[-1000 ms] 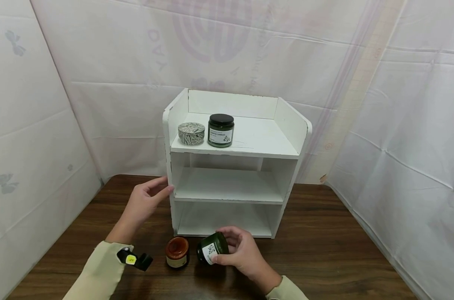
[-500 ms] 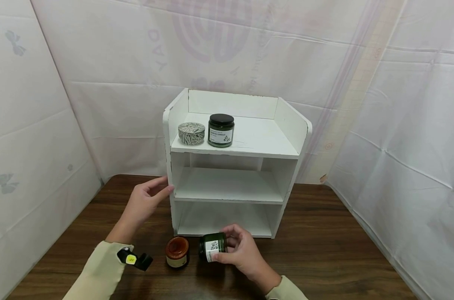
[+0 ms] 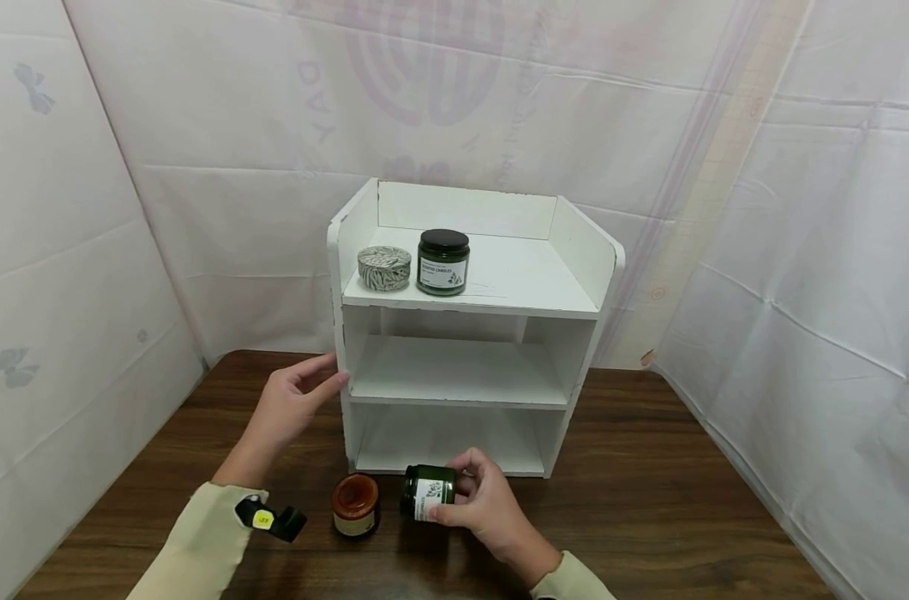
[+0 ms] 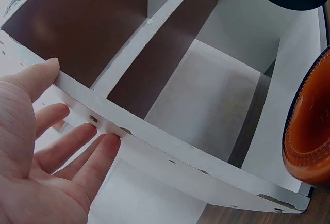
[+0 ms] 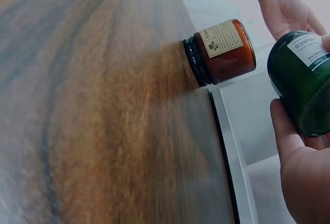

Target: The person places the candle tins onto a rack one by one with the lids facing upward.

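Observation:
My right hand (image 3: 487,508) grips a green glass candle jar (image 3: 428,493) by its base end. The jar lies sideways in front of the shelf, black lid to the left and white label facing me; the right wrist view shows the label (image 5: 308,51) close up. Just left of it an amber candle jar (image 3: 355,505) stands upside down on the table, its black lid (image 5: 197,61) underneath. My left hand (image 3: 292,400) touches the left side of the white shelf unit (image 3: 454,398), thumb at the front edge and fingers loosely straight along the outer panel (image 4: 154,152).
On the top shelf stand a round patterned tin (image 3: 383,268) and another dark green candle jar (image 3: 442,262) with a black lid. The dark wooden table (image 3: 649,500) is bordered by white cloth walls (image 3: 222,208) behind and at both sides.
The green jar has turned in my right hand from tilted to nearly level and shifted slightly right. My left hand stays at the shelf's side.

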{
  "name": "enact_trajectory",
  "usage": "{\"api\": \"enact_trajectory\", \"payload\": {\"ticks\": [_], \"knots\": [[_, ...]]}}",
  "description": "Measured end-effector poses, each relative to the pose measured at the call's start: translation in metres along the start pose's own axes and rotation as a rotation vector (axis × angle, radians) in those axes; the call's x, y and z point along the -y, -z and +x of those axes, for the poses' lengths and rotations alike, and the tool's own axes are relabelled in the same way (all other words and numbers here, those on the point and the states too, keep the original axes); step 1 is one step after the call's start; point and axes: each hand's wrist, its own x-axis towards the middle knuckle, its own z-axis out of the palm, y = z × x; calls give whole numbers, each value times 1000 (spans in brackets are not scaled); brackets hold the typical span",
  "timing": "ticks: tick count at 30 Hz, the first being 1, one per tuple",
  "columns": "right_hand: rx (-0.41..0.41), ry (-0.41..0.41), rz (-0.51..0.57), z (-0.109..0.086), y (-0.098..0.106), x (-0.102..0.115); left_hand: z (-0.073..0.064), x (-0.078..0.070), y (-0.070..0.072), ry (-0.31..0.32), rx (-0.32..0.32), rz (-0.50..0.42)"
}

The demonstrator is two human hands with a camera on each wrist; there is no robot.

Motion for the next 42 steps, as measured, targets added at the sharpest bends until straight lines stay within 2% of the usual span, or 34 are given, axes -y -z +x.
{"api": "enact_trajectory", "payload": {"ticks": [7,17,30,42], "knots": [[20,2,15,1,0,0,0,1,-1,-4,-6,7],[-17,20,-36,1,0,0,0,1,0,-6,-2,4],[-17,27,11,2,2,-4,-1,0,0,8,5,19],[-2,66,67,3,1,-7,0,0,0,9,2,20]]}}
